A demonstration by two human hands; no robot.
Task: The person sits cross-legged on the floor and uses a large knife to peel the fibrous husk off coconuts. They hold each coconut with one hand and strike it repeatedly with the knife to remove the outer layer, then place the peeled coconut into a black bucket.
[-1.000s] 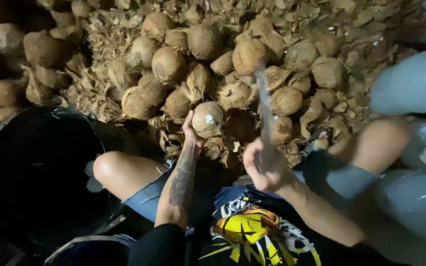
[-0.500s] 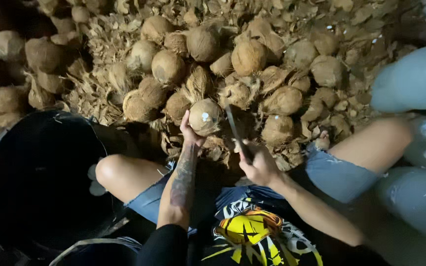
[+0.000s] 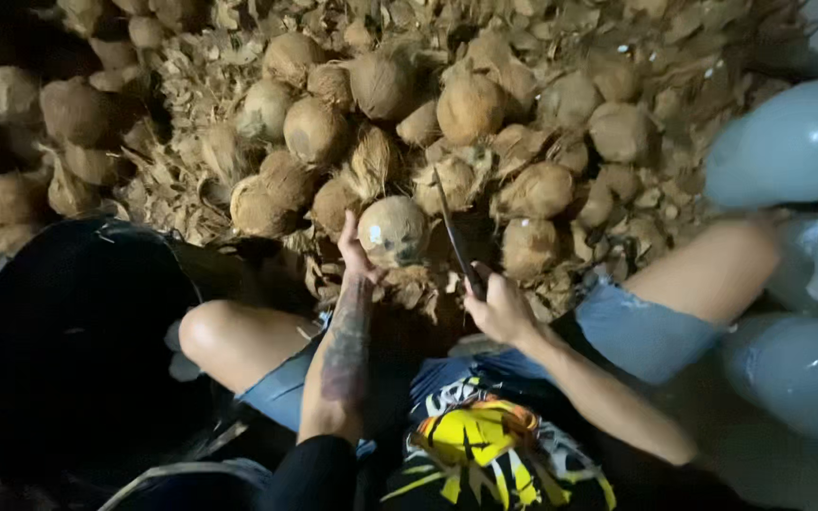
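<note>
Before two hands, one coconut (image 3: 393, 230), one knife (image 3: 454, 235)

The scene is dimly and warmly lit, with the coconut heap (image 3: 447, 123) brightest toward twelve o'clock. Deep shadow is cast at nine o'clock, where the black tub (image 3: 68, 360) loses all detail. Soft sheen is seen on pale containers (image 3: 788, 142) at three o'clock. Fine detail is smeared throughout.
</note>
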